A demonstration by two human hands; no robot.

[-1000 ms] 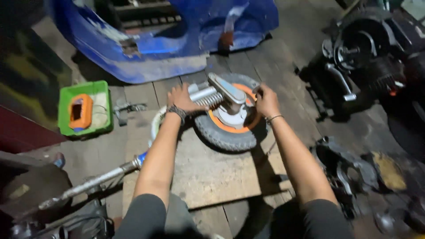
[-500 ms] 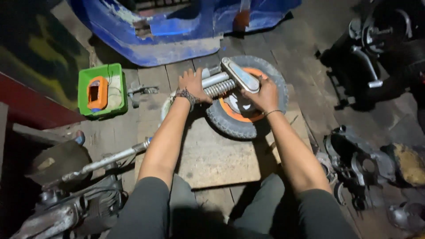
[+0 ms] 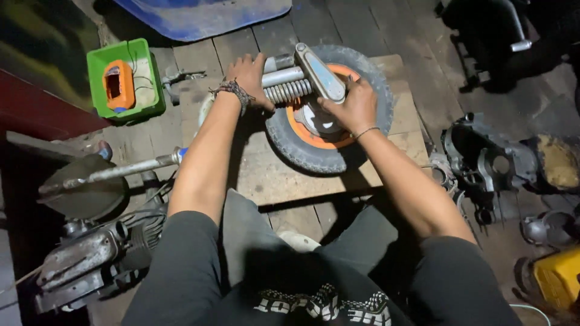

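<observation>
While both hands [image 3: 302, 90] grip the wheel assembly [image 3: 326, 102], a green tray [image 3: 96, 63] holds an orange device [image 3: 118, 87].

I'm looking at a black tyre [image 3: 294, 148] wrapped around an orange wheel rim [image 3: 314, 137], with a silver-grey ribbed spring [image 3: 289, 92] and a pale grey arm piece [image 3: 320, 73] over it. Under the tyre, a tan wooden board [image 3: 284, 178], scuffed and blotchy. Left of the tyre sits a bright green tray [image 3: 99, 63] with an orange block [image 3: 118, 86] inside it. Above the tyre, a blue panel [image 3: 205, 17] with worn pale patches. Far right and below the tyre, I spot something yellow [image 3: 556, 281]. On my left wrist, a dark braided band [image 3: 232, 90]; on my right wrist, a thin pale one [image 3: 365, 133]. Black shirt [image 3: 314, 299] with white lettering.
</observation>
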